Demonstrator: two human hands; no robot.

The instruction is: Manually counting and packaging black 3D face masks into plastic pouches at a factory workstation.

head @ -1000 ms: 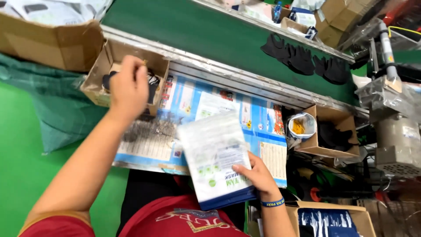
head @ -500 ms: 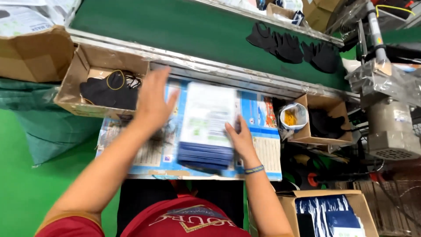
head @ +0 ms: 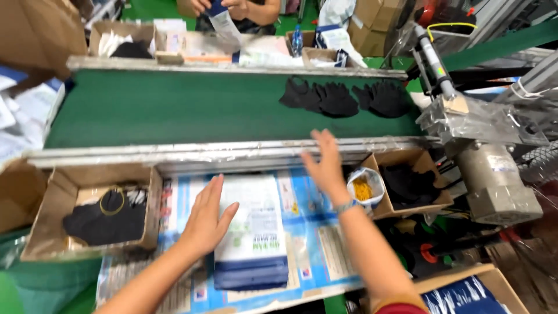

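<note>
Over at the surface's left edge there's a cardboard box (head: 87, 209) with dark gloves in it. Next along, our left hand (head: 208, 218) lies flat with fingers spread and nothing gripped, touching the left edge of the white and blue pouch (head: 253, 232). The pouch lies mid-surface, its long axis running from the near edge toward the conveyor belt (head: 174, 107). Our right hand (head: 325, 163) is lifted open and empty just right of the pouch's far corner, so the left one's nearer. A small bag of yellow bits (head: 363, 187) sits at the right edge.
</note>
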